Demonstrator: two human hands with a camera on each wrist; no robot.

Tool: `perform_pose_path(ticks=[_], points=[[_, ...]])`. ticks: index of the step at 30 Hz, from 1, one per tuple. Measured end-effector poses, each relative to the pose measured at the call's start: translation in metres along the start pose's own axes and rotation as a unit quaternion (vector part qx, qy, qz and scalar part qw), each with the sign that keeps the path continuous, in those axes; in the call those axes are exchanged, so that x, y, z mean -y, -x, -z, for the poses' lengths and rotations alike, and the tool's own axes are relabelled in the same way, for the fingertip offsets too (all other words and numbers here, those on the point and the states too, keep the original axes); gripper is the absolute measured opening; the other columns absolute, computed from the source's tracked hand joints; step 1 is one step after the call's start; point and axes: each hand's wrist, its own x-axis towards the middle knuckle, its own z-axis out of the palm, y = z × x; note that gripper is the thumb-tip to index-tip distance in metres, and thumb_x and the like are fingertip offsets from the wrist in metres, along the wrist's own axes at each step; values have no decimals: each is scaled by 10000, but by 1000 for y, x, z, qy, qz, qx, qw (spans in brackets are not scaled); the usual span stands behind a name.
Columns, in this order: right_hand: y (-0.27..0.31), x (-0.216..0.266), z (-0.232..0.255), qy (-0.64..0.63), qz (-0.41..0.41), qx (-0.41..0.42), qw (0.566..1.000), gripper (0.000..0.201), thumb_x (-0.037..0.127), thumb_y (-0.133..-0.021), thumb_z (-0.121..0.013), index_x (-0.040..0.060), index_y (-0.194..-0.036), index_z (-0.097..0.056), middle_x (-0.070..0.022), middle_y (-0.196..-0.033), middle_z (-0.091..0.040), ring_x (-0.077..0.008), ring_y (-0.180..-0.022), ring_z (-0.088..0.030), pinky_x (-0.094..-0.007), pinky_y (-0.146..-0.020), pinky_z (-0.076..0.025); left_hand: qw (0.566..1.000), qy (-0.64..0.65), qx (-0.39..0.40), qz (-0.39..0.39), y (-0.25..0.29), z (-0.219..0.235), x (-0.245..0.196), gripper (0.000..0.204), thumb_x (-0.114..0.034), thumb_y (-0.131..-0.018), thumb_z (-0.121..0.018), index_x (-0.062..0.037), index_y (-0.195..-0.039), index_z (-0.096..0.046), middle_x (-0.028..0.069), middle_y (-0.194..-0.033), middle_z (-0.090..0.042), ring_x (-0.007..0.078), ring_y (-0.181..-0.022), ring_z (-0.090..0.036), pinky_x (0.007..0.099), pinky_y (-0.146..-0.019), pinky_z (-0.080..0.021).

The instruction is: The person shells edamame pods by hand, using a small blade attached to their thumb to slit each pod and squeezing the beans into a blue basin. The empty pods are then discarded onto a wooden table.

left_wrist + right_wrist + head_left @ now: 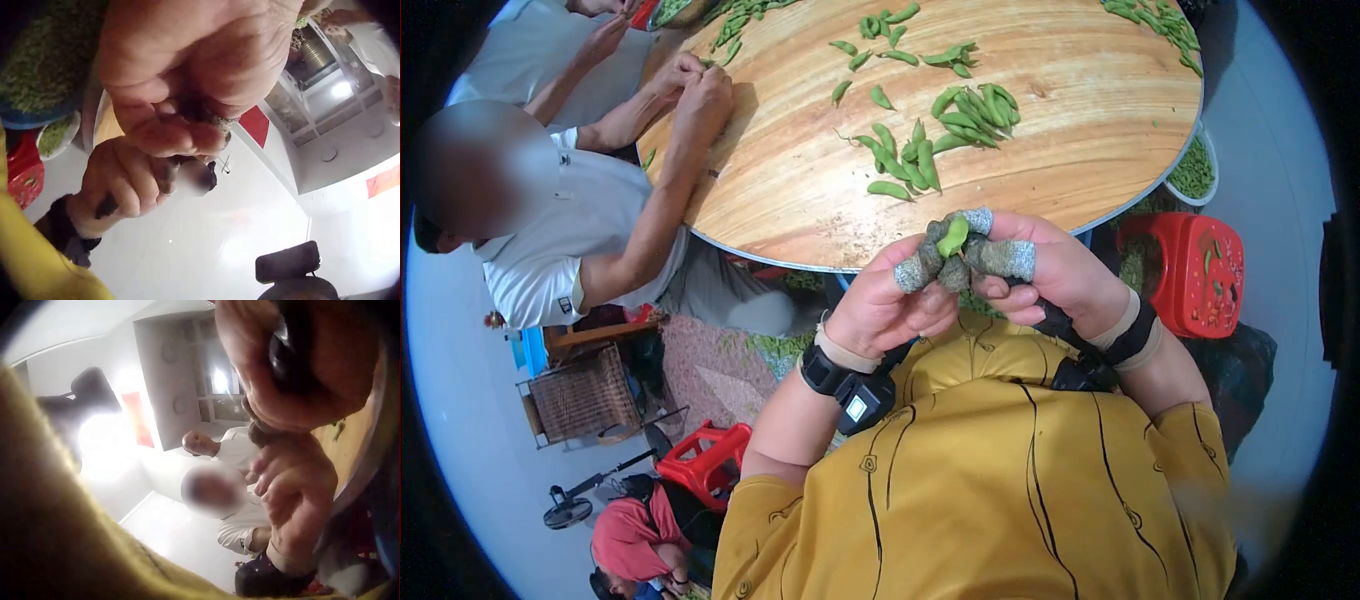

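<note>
In the head view, a green soybean pod (952, 238) is pinched between the fingertips of both hands, just off the table's near edge. My left hand (892, 305) grips it from the left, and my right hand (1065, 268) from the right. Grey, dirt-darkened wraps cover the thumb and finger ends. A black strap-like piece (1055, 322) runs along the right palm. In the left wrist view the left hand (200, 69) hides the pod; the right wrist view shows the right hand (325, 369) meeting the left hand (300, 487) at the fingertips.
Soybean pods (975, 115) lie in loose groups on the round wooden table (1090, 150). A red stool (1200, 275) and a bowl of green beans (1195, 170) stand at the right. A person in a white shirt (615, 215) works at the left; a wicker chair (585, 395) stands behind.
</note>
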Motion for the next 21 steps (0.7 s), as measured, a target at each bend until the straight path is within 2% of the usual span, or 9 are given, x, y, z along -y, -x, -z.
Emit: perform_pose_path(ticks=[2,3,5,6,8,12,15,17,21], points=[[0,-1,-5,183,51,-97,977,302,67,-915,-474,105,-1199,-569,15,-694,-528,-34,-506,-431,-191,-427,-350,998,53,39,10,-4,-1,2,291,-279,-933,-545,-51,-1112,-513,26,-642,-504,98,-479,-411,245,-463,-318],[-1,-4,-4,183,51,-98,977,302,67,-915,-474,105,-1199,-569,15,-694,-528,-34,-506,-431,-191,-427,-350,999,12,-32,6,-5,-4,3,252,-253,-937,-536,-47,-1082,-527,22,-649,-512,99,-482,-425,243,-473,-343],[-2,-9,0,403,145,-165,888,328,26,-858,-483,75,-1165,-588,9,-694,-553,-43,-519,-474,-206,-469,-397,982,-70,-174,-1,-8,-9,5,184,-200,-943,-519,-39,-1024,-555,16,-662,-529,101,-488,-452,237,-491,-392],[-1,-10,-1,403,144,-164,889,328,26,-858,-483,75,-1165,-588,9,-694,-553,-43,-519,-474,-206,-469,-397,982,-70,-175,-1,-9,-10,7,184,-200,-943,-519,-39,-1024,-555,16,-662,-529,101,-488,-452,237,-491,-392],[2,-11,-6,436,139,-126,880,360,9,-811,-466,50,-1148,-586,0,-723,-577,-49,-538,-500,-214,-510,-428,913,-367,-171,-47,-8,-12,9,156,-195,-922,-567,-50,-978,-581,-13,-671,-550,59,-486,-453,207,-469,-377],[3,-9,-8,427,108,-105,892,376,-2,-801,-455,59,-1149,-582,-4,-713,-572,-56,-554,-519,-216,-512,-444,878,-419,-232,-18,-6,-16,7,103,-127,-899,-585,-29,-929,-600,-10,-664,-578,52,-511,-494,202,-468,-405],[3,-10,-9,374,100,-119,914,387,-7,-787,-447,68,-1142,-582,-6,-699,-567,-62,-562,-533,-220,-505,-455,800,-542,-246,-81,-7,-18,12,126,-111,-885,-565,11,-914,-581,32,-622,-580,94,-509,-548,246,-472,-443],[2,-11,-8,381,90,-138,910,372,-6,-787,-442,74,-1122,-583,-3,-685,-562,-65,-561,-538,-222,-500,-463,683,-686,-197,-155,-6,-5,15,113,-57,-861,-535,28,-930,-565,59,-604,-572,133,-539,-596,263,-506,-474],[0,-13,-4,391,78,-160,903,347,-2,-790,-439,72,-1096,-586,-4,-680,-563,-65,-559,-535,-221,-498,-461,665,-712,-179,-141,-4,-5,17,140,8,-830,-486,29,-949,-557,83,-618,-578,165,-565,-623,265,-524,-488]])
